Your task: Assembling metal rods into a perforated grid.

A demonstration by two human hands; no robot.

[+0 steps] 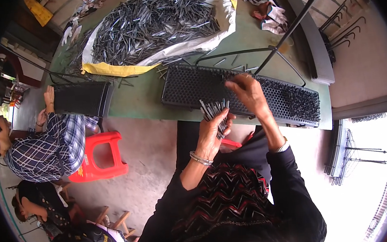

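Along the near edge of the flat green worktop [133, 100]: stock as we list it

Item: one long, black, rectangular tray with rows of round holes [186, 87], lying along the near edge; small dark pieces crowd its right end.

Item: one bundle of slim, grey metal rods [212, 111], just off that edge, gripped upright in our left hand [214, 130], fingers curled round it.

Our right hand [250, 97] is over the tray's middle, fingers bent; we cannot tell whether they pinch a rod.

Toward the far edge: one heap of loose, dark grey metal rods [154, 26] on a white sheet with yellow border [226, 16].

Far right corner: pale cloth gloves [277, 19].

Left end: one dark rectangular tray [80, 99] before a seated co-worker [41, 153].
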